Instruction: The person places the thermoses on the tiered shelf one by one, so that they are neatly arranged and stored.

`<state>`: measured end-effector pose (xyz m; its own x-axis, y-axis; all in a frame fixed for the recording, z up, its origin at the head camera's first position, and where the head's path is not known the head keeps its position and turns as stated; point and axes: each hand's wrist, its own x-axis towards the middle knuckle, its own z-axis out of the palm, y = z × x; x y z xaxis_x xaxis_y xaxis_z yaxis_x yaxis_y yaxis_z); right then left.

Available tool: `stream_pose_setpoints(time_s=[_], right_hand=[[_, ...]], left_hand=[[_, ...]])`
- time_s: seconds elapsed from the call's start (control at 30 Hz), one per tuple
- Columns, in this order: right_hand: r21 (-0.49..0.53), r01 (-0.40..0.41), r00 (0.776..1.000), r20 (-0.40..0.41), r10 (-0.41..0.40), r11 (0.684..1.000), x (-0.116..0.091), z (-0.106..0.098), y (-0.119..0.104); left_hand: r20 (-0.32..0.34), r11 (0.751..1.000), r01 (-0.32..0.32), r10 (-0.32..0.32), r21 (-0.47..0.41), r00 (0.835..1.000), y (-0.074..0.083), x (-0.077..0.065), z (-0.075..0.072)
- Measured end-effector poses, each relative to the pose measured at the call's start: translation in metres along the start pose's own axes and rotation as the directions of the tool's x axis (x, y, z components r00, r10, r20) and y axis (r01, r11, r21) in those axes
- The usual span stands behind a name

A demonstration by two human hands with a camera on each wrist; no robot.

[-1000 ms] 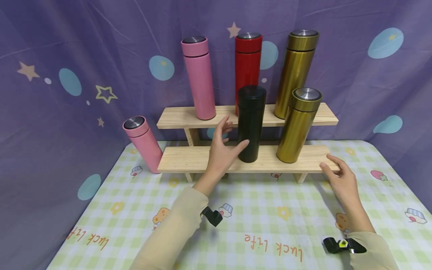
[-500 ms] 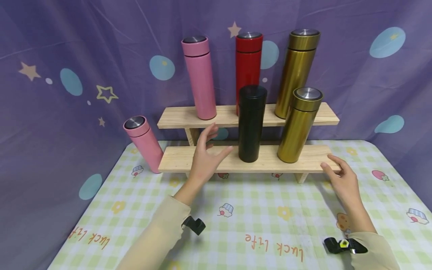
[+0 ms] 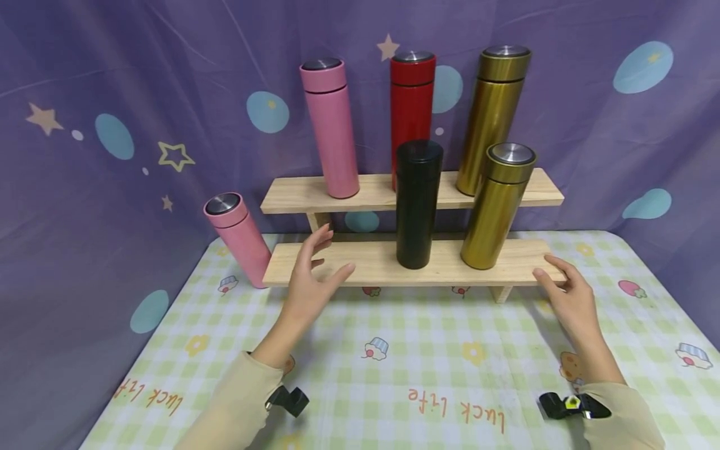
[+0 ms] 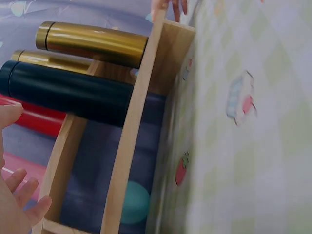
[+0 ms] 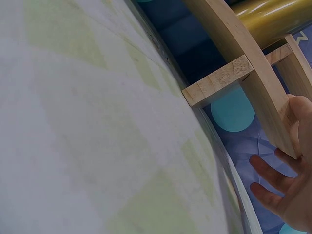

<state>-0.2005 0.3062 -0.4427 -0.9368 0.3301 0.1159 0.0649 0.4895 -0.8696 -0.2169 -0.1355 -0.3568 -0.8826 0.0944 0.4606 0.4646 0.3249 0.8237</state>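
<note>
My left hand (image 3: 312, 284) hovers in front of the left part of the two-tier wooden shelf (image 3: 360, 265), fingers loosely spread with nothing between them. Its thumb and fingertips also show at the edge of the left wrist view. My right hand (image 3: 570, 300) grips the right end of the lower board between thumb and forefinger; its other fingers hang free in the right wrist view. On the lower board stand a black thermos bottle (image 3: 416, 212) and a gold thermos bottle (image 3: 497, 212). A shorter pink thermos bottle (image 3: 242, 244) stands on the table just left of the shelf.
The upper board (image 3: 374, 194) bears a tall pink bottle (image 3: 332, 134), a red bottle (image 3: 412, 106) partly hidden by the black one, and a tall gold bottle (image 3: 495, 112). A checked cloth (image 3: 422, 350) covers the table. Behind hangs a purple curtain (image 3: 197, 75).
My left hand has moved away from the black thermos bottle, leftward and slightly down. The bottle stays on the lower board. My right hand stays at the shelf's right end.
</note>
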Motion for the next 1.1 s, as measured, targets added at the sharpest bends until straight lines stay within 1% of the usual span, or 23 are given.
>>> stream_pose_setpoints(time_s=[0.13,0.3,0.4,0.57,0.7,0.8,0.93,1.1], right_hand=[[-0.007,-0.003,1.000,0.002,0.003,1.000,0.001,0.000,-0.001],[-0.011,0.006,1.000,0.004,-0.006,1.000,0.000,0.000,-0.001],[-0.015,0.011,1.000,0.002,-0.011,1.000,0.000,-0.001,-0.002],[-0.015,0.011,1.000,0.000,-0.011,1.000,-0.001,-0.001,-0.002],[-0.015,0.013,1.000,-0.005,-0.013,1.000,-0.001,0.000,-0.002],[-0.010,0.014,1.000,-0.007,-0.014,1.000,-0.001,0.000,-0.002],[-0.001,0.015,1.000,-0.011,-0.015,1.000,-0.001,0.000,-0.003],[0.005,0.016,1.000,-0.014,-0.016,1.000,-0.001,0.000,-0.002]], left_hand=[[-0.008,0.999,0.015,-0.014,0.043,1.000,-0.007,-0.007,-0.014],[-0.057,0.999,0.022,-0.019,0.047,0.998,-0.016,-0.014,-0.031],[-0.080,0.998,0.044,-0.040,0.045,0.996,-0.020,-0.018,-0.040],[-0.107,0.995,0.089,-0.084,0.040,0.991,-0.022,-0.024,-0.051],[-0.132,0.993,0.110,-0.104,0.042,0.986,-0.026,-0.029,-0.058],[-0.141,0.990,0.129,-0.119,0.063,0.983,-0.032,-0.033,-0.064],[-0.153,0.985,0.138,-0.122,0.102,0.981,-0.039,-0.038,-0.073],[-0.192,0.977,0.169,-0.143,0.129,0.971,-0.046,-0.043,-0.085]])
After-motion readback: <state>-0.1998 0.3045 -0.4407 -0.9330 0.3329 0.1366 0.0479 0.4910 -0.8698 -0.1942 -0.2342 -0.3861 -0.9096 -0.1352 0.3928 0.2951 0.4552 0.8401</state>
